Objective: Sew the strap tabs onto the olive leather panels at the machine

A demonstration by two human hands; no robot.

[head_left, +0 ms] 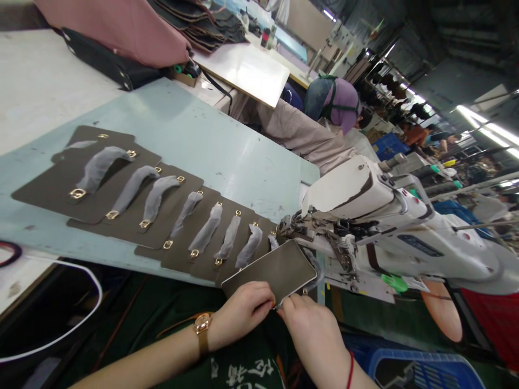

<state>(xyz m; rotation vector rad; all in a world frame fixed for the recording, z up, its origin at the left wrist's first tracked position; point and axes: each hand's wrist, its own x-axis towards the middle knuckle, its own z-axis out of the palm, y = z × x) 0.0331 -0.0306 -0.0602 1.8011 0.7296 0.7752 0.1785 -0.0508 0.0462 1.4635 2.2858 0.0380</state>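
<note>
My left hand (248,310), with a gold watch on its wrist, is closed in a pinch at the near edge of a grey-brown bag panel (278,270) with a pale rim. My right hand (311,329), a red cord round its wrist, pinches the same edge just beside it. The fingertips of both hands nearly meet, and what lies between them is mostly hidden. Under and left of the panel, several matching panels (44,186) overlap in a row. They carry straps wrapped in whitish film (206,232) with gold buckles (77,193) at the ends.
A white sewing machine (344,194) stands right of the panel, its head close to the panel's far corner. The pale blue tabletop (227,151) stretches behind the row. A blue basket (425,357) sits low at right. Farther back, a person in purple (343,102) bends over.
</note>
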